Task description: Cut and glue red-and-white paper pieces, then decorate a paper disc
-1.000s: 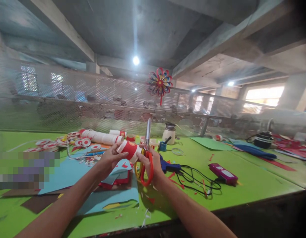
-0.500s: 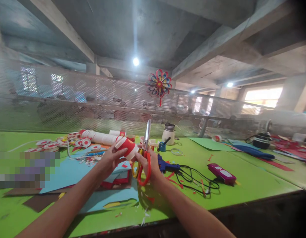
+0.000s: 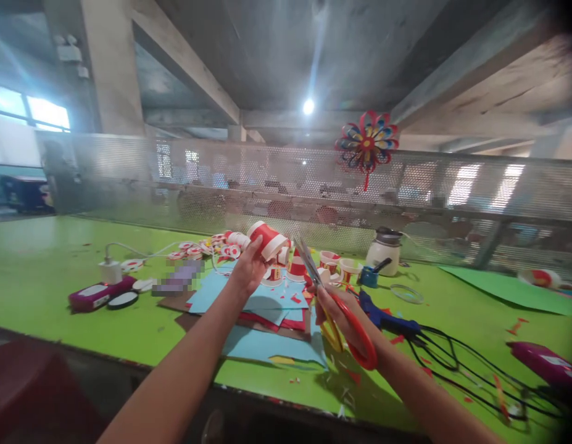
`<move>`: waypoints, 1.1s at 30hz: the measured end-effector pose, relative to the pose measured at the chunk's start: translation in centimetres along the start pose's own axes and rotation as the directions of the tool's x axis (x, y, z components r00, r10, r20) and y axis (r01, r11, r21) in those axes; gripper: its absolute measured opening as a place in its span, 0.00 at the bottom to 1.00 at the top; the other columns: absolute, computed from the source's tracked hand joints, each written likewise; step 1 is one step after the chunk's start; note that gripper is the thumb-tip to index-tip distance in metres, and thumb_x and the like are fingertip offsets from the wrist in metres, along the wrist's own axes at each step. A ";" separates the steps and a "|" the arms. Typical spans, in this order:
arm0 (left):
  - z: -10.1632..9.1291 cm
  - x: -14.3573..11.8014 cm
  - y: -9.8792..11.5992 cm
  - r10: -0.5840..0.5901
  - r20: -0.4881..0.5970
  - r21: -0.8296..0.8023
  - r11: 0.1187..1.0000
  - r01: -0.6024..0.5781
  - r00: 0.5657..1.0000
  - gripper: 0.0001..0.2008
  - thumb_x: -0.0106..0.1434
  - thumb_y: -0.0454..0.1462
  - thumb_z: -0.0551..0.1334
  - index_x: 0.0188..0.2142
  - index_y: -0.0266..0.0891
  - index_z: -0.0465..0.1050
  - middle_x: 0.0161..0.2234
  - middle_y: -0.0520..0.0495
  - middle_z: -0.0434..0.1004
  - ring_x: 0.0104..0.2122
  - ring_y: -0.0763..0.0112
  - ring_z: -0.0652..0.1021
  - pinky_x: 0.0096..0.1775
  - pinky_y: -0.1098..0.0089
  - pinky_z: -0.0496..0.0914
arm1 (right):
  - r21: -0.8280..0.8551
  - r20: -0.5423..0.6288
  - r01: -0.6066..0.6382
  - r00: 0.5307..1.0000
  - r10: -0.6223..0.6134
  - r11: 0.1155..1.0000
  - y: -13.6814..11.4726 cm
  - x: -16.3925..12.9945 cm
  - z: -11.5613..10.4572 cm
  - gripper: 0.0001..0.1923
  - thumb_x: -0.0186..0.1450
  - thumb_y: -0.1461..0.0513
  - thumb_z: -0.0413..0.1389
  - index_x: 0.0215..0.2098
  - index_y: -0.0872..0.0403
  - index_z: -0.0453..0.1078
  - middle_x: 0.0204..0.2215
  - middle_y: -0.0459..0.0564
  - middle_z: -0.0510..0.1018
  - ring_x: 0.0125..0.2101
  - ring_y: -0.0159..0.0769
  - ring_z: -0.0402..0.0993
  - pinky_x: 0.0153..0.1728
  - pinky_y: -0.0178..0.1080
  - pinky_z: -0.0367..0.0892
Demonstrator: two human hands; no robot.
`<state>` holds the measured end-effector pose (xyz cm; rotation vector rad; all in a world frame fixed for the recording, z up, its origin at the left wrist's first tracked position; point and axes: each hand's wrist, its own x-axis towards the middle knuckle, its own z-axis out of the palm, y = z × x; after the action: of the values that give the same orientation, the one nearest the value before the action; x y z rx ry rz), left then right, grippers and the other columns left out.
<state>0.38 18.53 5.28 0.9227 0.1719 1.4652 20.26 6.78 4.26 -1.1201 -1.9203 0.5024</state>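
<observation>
concrete beams and a mesh screen [image 3: 406, 185] stand behind the green bench [image 3: 49, 271] you work at, and a red, blue and yellow paper flower [image 3: 366, 140] hangs on that screen. your left hand [image 3: 248, 268] is raised over the bench with its fingers closed around a red and white paper cup [image 3: 267, 239], which is tipped on its side with the white rim toward the right. your right hand [image 3: 344, 311] sits lower and to the right of the cup, well apart from it, its fingers through the loops of the red and yellow scissors [image 3: 334, 305]; the blades point up and left toward the cup, and whether they are parted is hard to tell through the blur. just below the cup lies a stack of blue and red paper sheets [image 3: 271, 314], with small scraps scattered on it. beyond the cup stand more red and white cups [image 3: 329, 265], and to its left a heap of cut red and white rings [image 3: 207, 246]. right of the cup a white pot [image 3: 382, 253] stands by the screen, with a small blue cup [image 3: 369, 276] beside it. a blue glue gun [image 3: 385, 316] lies right of the scissors, its black cord [image 3: 456, 357] looping off to the right. far left of the cup a purple device [image 3: 95, 294] lies beside a white plug [image 3: 110, 270].
</observation>
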 end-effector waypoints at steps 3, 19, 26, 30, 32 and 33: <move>-0.5 0.2 0.2 0.027 -0.036 0.000 1.000 -0.027 0.999 0.14 0.57 0.43 0.64 0.40 0.38 0.72 0.35 0.48 0.80 0.33 0.69 0.79 0.32 0.71 0.69 | -0.030 0.138 -0.026 0.990 0.030 0.999 -0.2 -0.2 -0.1 0.27 0.66 0.43 0.40 0.21 0.52 0.61 0.18 0.46 0.70 0.22 0.34 0.70 0.28 0.37 0.65; -0.6 -0.2 -1.8 -0.062 0.130 0.018 0.998 0.060 0.990 0.18 0.60 0.43 0.62 0.48 0.37 0.70 0.43 0.41 0.79 0.43 0.60 0.78 0.48 0.58 0.70 | -0.038 0.073 -0.046 0.996 0.049 0.998 1.0 -0.1 2.0 0.25 0.66 0.42 0.41 0.26 0.52 0.60 0.17 0.41 0.65 0.18 0.30 0.64 0.24 0.35 0.61; -0.5 -0.5 -1.9 -0.077 0.134 -0.008 0.997 0.079 0.988 0.17 0.60 0.43 0.61 0.46 0.35 0.71 0.43 0.41 0.78 0.46 0.57 0.77 0.50 0.57 0.68 | 0.029 0.106 -0.024 0.994 0.021 0.999 0.2 -0.3 1.6 0.26 0.66 0.42 0.40 0.24 0.51 0.61 0.18 0.44 0.68 0.20 0.33 0.67 0.25 0.36 0.64; -0.7 -0.5 -2.0 -0.088 0.131 -0.001 0.996 0.089 0.988 0.17 0.60 0.43 0.62 0.46 0.36 0.71 0.45 0.40 0.77 0.46 0.56 0.77 0.50 0.56 0.69 | 0.026 0.106 -0.023 0.994 0.020 0.999 0.2 -0.3 1.4 0.26 0.66 0.42 0.40 0.22 0.51 0.60 0.17 0.44 0.67 0.20 0.33 0.66 0.25 0.37 0.63; -0.8 -0.4 -2.1 -0.094 0.138 0.005 0.996 0.095 0.986 0.17 0.60 0.43 0.62 0.46 0.36 0.71 0.45 0.40 0.77 0.46 0.57 0.77 0.50 0.57 0.69 | 0.042 0.088 -0.026 0.996 0.022 0.999 0.5 -0.3 1.4 0.25 0.66 0.42 0.41 0.24 0.51 0.60 0.17 0.43 0.66 0.19 0.32 0.65 0.24 0.36 0.62; -0.8 -0.4 -2.1 -0.095 0.140 0.007 0.995 0.095 0.985 0.17 0.60 0.43 0.62 0.46 0.36 0.71 0.45 0.40 0.77 0.46 0.57 0.77 0.49 0.57 0.69 | 0.049 0.082 -0.027 0.996 0.023 0.998 0.6 -0.3 1.4 0.25 0.66 0.42 0.41 0.25 0.51 0.61 0.17 0.42 0.66 0.18 0.31 0.64 0.23 0.36 0.62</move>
<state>1.45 18.84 3.25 1.0010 0.1105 1.3070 19.48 6.97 2.86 -1.1074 -1.9551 0.6150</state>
